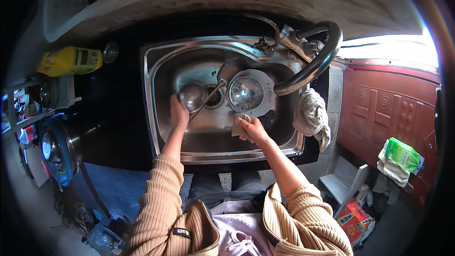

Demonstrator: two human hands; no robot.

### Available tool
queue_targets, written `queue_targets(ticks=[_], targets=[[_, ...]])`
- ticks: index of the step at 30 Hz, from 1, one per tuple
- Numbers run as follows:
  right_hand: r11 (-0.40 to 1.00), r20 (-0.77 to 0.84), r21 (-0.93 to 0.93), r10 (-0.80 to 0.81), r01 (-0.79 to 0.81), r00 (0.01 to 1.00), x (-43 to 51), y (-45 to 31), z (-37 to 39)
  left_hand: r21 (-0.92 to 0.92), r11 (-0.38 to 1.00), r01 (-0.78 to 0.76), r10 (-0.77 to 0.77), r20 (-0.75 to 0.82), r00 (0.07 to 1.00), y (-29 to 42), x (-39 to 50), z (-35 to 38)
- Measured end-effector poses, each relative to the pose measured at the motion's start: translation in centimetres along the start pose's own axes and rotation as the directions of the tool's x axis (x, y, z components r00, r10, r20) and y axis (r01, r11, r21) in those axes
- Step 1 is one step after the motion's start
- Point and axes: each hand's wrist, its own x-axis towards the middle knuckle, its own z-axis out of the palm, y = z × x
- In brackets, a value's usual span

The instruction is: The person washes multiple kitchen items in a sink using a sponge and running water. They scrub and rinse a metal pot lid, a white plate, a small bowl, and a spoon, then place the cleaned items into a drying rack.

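My left hand grips a rounded steel vessel, perhaps a small bowl or a ladle's head, over the left part of the stainless-steel sink. Between my hands a metal turner leans across the drain, its lower handle end partly hidden near my left hand. In my right hand is a folded grey-brown cloth or scouring pad, held near the front of the sink. Just beyond it, a shiny bowl rests on a white patterned dish.
A curved faucet arches over the sink's right side. A rumpled cloth hangs at the right rim. Left on the dark counter stand a yellow bottle and a glass jar; stacked basins sit farther left. A red panelled door is at right.
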Motion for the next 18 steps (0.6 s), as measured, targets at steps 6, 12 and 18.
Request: queue_targets(ticks=[6, 12, 18], targets=[[0.423, 0.036, -0.746, -0.745, 0.514, 0.666, -0.3, -3.8, 4.9, 0.155, 0.985, -0.071, 0.065, 0.039, 0.997, 4.5, 1.1, -4.9], [-0.164, 0.459, -0.835, -0.734, 0.526, 0.500, 0.5, -7.8, 11.6, -0.634, 0.476, 0.610, -0.347, 0.502, 0.793, 10.3, -1.4, -6.6], [-0.703, 0.859, -0.486, -0.493, 0.519, 0.138, -1.4, -6.8, 6.5, -0.430, 0.606, 0.668, -0.060, 0.813, 0.579, 9.6, -0.4, -9.9]])
